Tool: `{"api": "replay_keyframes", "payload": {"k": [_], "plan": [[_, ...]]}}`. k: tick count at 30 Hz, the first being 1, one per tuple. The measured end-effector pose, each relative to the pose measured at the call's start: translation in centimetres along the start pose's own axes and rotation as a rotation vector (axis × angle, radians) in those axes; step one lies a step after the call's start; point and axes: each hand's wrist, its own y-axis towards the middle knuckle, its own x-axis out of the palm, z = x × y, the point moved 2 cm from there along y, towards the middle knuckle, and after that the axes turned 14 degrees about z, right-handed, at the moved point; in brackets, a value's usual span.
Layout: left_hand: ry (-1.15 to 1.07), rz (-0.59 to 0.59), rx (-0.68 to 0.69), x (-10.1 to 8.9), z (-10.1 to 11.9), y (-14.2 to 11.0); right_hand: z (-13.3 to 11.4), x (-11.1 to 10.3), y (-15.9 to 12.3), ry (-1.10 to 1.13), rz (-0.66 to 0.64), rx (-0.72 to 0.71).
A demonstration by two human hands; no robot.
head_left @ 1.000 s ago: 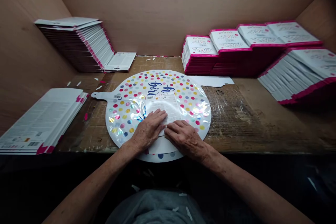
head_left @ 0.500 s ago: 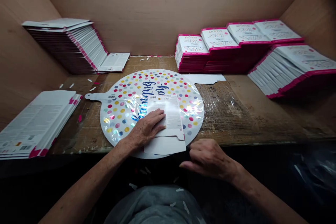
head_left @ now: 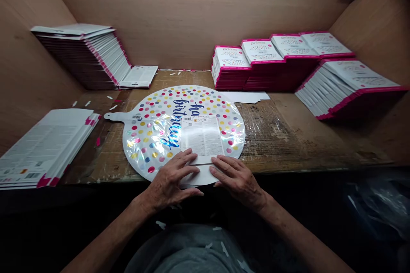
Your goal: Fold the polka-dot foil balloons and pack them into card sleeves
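Note:
A flat foil balloon [head_left: 153,106] with coloured dots and blue lettering lies on the table, its tail pointing left. On its near right part rests a white printed card sleeve [head_left: 202,136], text side up, with a plain flap at its near end. My left hand [head_left: 173,179] lies at the sleeve's near left edge, fingers apart and fingertips on the card. My right hand [head_left: 238,179] lies on the near right corner, fingers stretched over the flap. Neither hand is wrapped round anything.
Flat white card sleeves [head_left: 41,149] lie at the left edge. Behind them stands a tall stack of sleeves [head_left: 83,51]. Pink-edged packs [head_left: 262,53] are piled at the back right, with a leaning pile [head_left: 355,81] nearer. White paper strips [head_left: 246,97] lie behind the balloon.
My left hand has slid toward me to the sleeve's near left edge. My right hand has come up from below the table edge and opened onto the flap.

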Motion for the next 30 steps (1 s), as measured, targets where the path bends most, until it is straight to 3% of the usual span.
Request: {"api": "replay_keyframes", "payload": {"k": [6, 9, 13, 17, 21, 24, 27, 30], "plan": [[0.208, 0.14, -0.157, 1.8, 0.5, 1.8, 0.5, 0.5, 1.6, 0.226, 0.119, 0.455], [0.396, 0.198, -0.232, 2.9, 0.4, 2.9, 0.6, 0.6, 2.0, 0.151, 0.188, 0.548], [0.471, 0.215, -0.241, 3.6, 0.2, 3.5, 1.0, 1.0, 2.1, 0.024, 0.135, 0.55], [0.546, 0.142, -0.272, 3.7, -0.3, 4.1, 1.7, 1.2, 1.9, -0.171, 0.111, 0.541], [0.468, 0.195, -0.323, 3.9, -0.8, 4.3, 1.7, 0.3, 0.5, -0.191, -0.018, 0.242], [0.349, 0.288, -0.39, 3.7, 0.2, 3.7, 1.3, -1.0, -1.2, -0.182, 0.012, 0.105], [0.152, 0.398, -0.627, 3.0, 1.9, 2.7, 0.7, -1.6, -1.8, -0.186, 0.165, 0.149], [-0.268, 0.4, -0.976, 2.4, 2.9, 2.2, 0.2, -1.0, -0.4, -0.158, 0.253, 0.155]]}}
